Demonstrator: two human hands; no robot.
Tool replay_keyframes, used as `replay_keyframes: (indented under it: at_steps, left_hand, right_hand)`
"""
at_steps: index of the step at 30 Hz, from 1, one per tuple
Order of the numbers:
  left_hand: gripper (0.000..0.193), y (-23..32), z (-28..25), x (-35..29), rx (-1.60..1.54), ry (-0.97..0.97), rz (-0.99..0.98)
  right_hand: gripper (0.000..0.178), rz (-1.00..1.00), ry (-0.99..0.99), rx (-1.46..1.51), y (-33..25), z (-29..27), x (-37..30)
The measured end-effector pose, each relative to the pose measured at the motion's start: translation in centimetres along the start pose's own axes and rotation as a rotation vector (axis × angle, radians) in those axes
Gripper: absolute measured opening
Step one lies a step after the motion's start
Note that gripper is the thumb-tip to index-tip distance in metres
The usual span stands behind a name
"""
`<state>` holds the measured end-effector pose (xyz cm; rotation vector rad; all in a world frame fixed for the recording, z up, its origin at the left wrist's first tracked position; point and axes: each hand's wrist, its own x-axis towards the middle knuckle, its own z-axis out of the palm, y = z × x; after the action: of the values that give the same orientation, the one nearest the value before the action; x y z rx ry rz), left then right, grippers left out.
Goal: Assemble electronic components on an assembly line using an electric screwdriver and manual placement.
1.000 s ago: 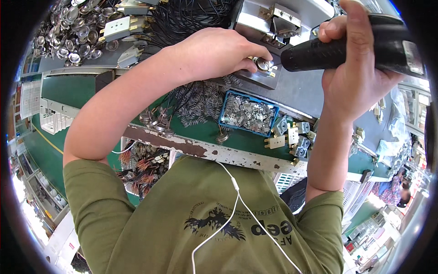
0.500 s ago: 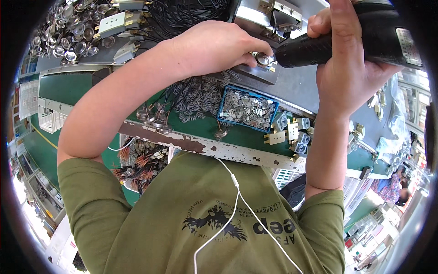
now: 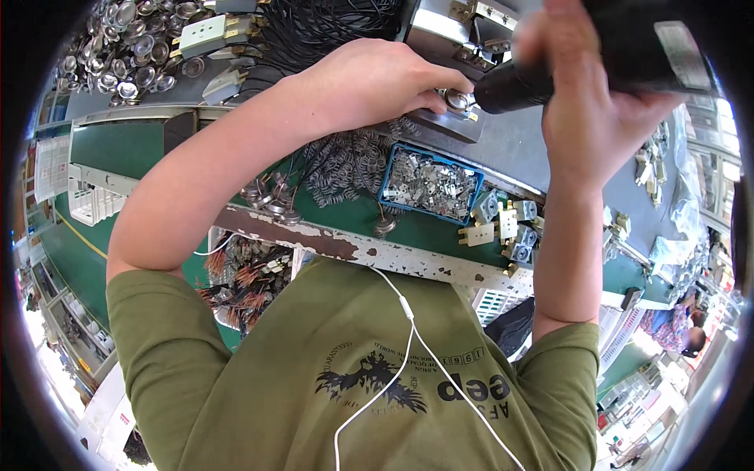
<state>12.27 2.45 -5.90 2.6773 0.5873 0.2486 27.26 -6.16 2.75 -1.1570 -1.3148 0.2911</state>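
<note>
My left hand [image 3: 385, 82] reaches across from the left, thumb and forefinger pinched on a small round metal cap [image 3: 457, 100]. The cap sits over a metal block [image 3: 449, 125] at the edge of the grey work surface, with a brass-coloured prong showing beside it. In my right hand [image 3: 581, 129] is a black power screwdriver [image 3: 514, 85], its fingers wrapped round the body and slightly blurred. The tool lies nearly level, its tapered nose pointing left, right beside the cap. Whether the tip touches anything is hidden.
A blue tray [image 3: 382, 196] holds small metal clips; coiled springs [image 3: 342, 169] lie to its left. Several plug parts [image 3: 503, 228] sit right of the tray. Round metal caps [image 3: 129, 51] and black cables [image 3: 330, 31] are heaped at the back, near a metal fixture [image 3: 440, 31].
The right hand and screwdriver have shifted slightly up and are more blurred. The left hand keeps its pinch on the cap. The whole view has moved slightly.
</note>
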Motion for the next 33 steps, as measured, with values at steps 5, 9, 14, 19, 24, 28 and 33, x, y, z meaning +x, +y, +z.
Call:
replay_keyframes:
  at_steps: [5, 9, 14, 19, 24, 28, 33]
  left_hand:
    - [0.035, -0.4, -0.4, -0.5, 0.068, -0.029, -0.002]
    - [0.038, 2.8, -0.1, -1.1, 0.127, 0.315, 0.218]
    - [0.002, 5.9, 3.0, -3.2, 0.152, 0.011, 0.356]
    - [0.004, 6.4, 4.2, -3.1, 0.250, 0.006, 0.365]
    - [0.007, 7.2, 4.9, -2.6, 0.236, 0.054, 0.394]
    - [0.006, 6.9, 4.6, -2.6, 0.152, 0.066, 0.406]
    - [0.010, 6.4, 3.1, -2.3, 0.009, -0.158, 0.313]
  right_hand:
    - [0.024, -0.122, -0.028, 0.066, 0.1, 0.1, 0.1]
    - [0.024, -0.315, -0.284, 0.134, 2.7, -7.0, 1.1]
    - [0.019, -0.289, -0.175, 0.177, 3.1, -6.7, 1.2]
    - [0.015, -0.320, -0.082, 0.233, 3.0, -5.9, 2.8]
    - [0.011, -0.371, 0.025, 0.297, 2.4, -5.0, 4.8]
    - [0.009, -0.404, 0.119, 0.347, 1.8, -4.7, 5.9]
    - [0.010, -0.393, 0.152, 0.369, 1.7, -2.9, 5.9]
